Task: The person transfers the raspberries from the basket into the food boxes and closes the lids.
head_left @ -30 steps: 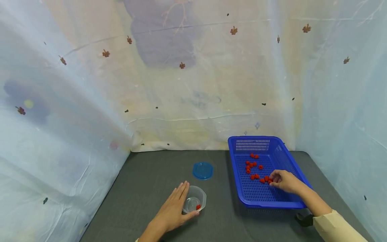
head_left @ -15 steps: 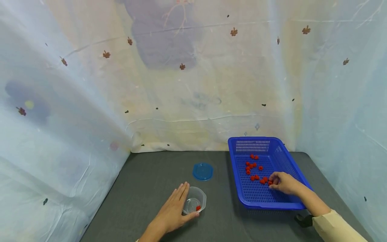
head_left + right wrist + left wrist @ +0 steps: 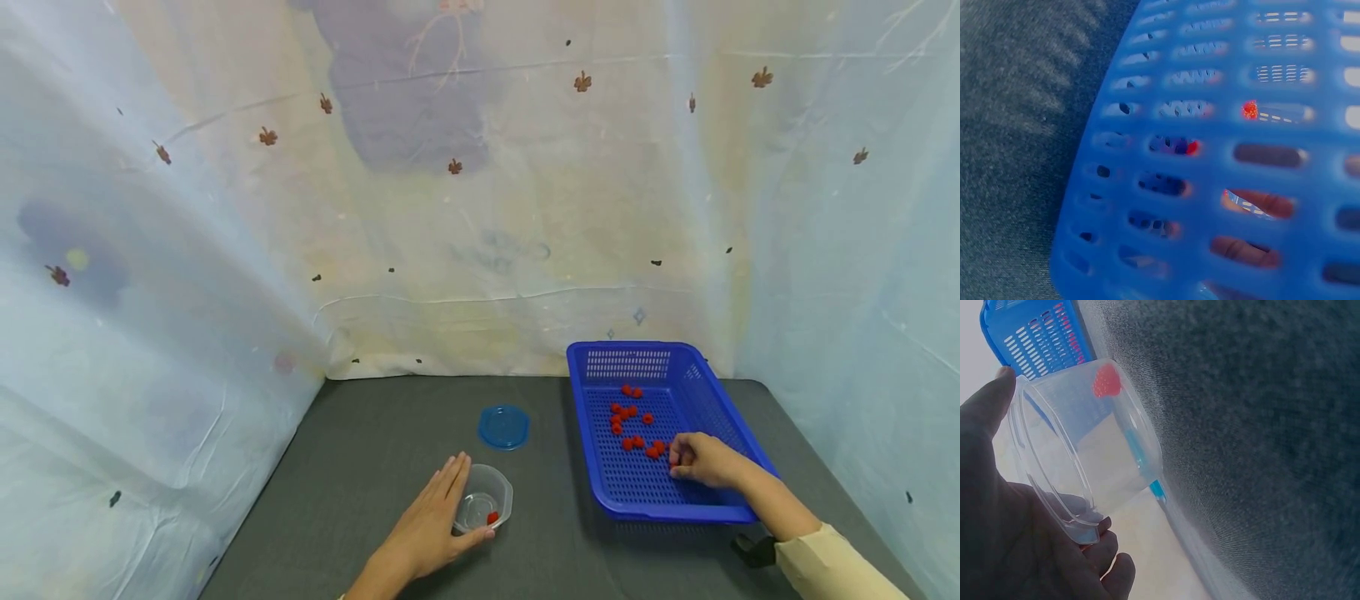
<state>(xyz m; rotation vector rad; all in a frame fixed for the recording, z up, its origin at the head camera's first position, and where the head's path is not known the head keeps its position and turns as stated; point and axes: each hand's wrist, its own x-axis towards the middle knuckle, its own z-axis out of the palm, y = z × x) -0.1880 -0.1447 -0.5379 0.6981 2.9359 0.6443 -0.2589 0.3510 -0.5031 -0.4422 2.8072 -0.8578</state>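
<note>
I see the right hand (image 3: 703, 458) down inside the blue basket (image 3: 675, 511), thumb and fingers pinched together on a red berry (image 3: 672, 465), of which only a sliver shows. A cluster of loose berries (image 3: 652, 452) lies just left of those fingertips, and more are scattered beyond it across the slotted floor. The basket's left wall stands between that grip and the clear container (image 3: 501, 481) by the left hand (image 3: 429, 525). My right wrist view is mostly blocked by blue slotted plastic; through the slots I get slices of finger and a few specks of red.

The left hand's fingers are straight and apart from its thumb, fingers touching one side of the container and thumb the near rim; it cups rather than clamps. One berry (image 3: 492, 517) sits in the container, close to the thumb tip. The blue lid (image 3: 503, 427) lies flat on the grey table (image 3: 337, 467) past the left fingertips, near the container. Behind everything hangs a patterned curtain (image 3: 487, 250).
</note>
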